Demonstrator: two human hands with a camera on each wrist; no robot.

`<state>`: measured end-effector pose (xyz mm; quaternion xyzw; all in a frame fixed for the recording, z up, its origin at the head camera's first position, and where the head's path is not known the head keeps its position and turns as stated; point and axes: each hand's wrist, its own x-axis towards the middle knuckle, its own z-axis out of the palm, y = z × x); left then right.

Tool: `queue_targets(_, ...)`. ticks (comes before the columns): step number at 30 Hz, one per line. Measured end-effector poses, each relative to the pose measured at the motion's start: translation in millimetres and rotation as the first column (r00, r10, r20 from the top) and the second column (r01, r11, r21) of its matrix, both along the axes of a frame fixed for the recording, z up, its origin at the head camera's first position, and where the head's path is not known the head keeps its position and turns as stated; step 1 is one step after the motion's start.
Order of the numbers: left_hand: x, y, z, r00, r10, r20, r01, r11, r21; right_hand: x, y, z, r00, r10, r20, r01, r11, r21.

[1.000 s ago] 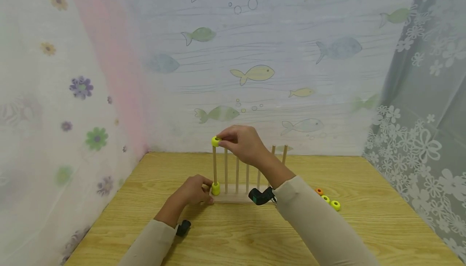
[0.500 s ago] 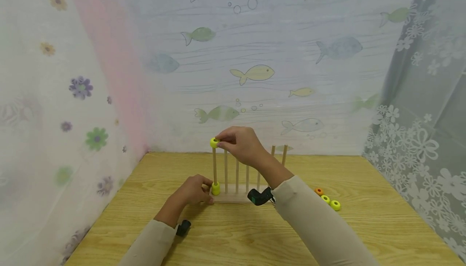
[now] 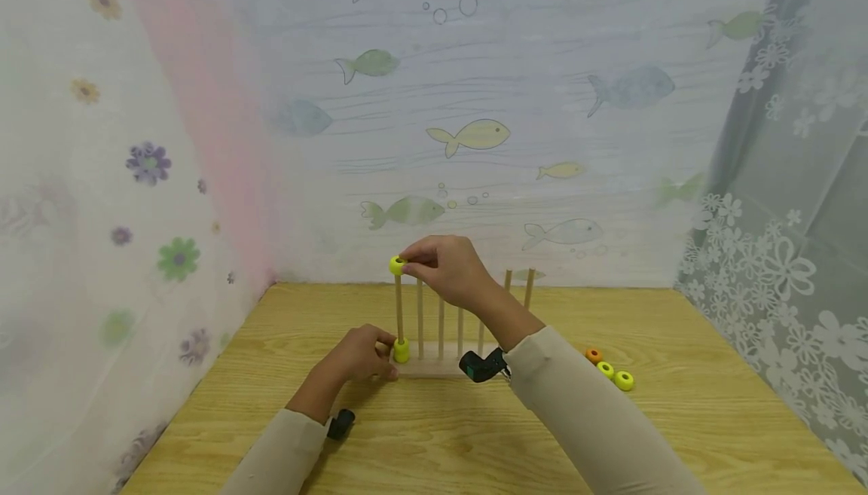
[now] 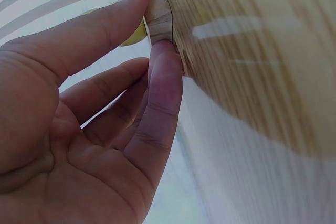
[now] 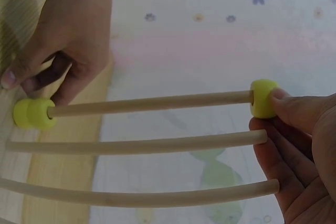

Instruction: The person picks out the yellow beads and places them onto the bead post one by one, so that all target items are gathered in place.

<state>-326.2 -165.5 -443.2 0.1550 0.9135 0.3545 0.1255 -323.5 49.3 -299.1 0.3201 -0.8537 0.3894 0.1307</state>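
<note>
In the head view a wooden rack has a flat base (image 3: pixel 434 368) with a row of upright pegs. My right hand (image 3: pixel 449 269) pinches a yellow bead (image 3: pixel 396 266) between thumb and fingers at the top of the leftmost peg (image 3: pixel 399 310). The right wrist view has the peg tip at the bead's hole; how far it enters is hidden. Yellow beads (image 3: pixel 401 350) sit stacked at this peg's foot. My left hand (image 3: pixel 364 352) grips the base's left end; in the left wrist view the thumb lies on top, fingertips (image 4: pixel 166 72) against the end.
To the right of the rack, an orange bead (image 3: pixel 594 355) and two yellow beads (image 3: pixel 614 375) lie on the wood-grain table (image 3: pixel 420 442). My right forearm crosses in front of several pegs. A curtain with fish drawings (image 3: pixel 475 135) hangs behind the table.
My right hand has shifted the yellow bead slightly left and a little down over the leftmost peg's top. The left hand stays on the base.
</note>
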Motion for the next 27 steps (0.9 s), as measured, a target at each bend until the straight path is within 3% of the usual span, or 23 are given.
queue_targets(27, -0.9, 0.0, -1.2, 1.000, 0.011, 0.009, -0.011, 1.000, 0.003, -1.4, -0.1, -2.2, 1.000, 0.008, -0.014, -0.008, 1.000, -0.004)
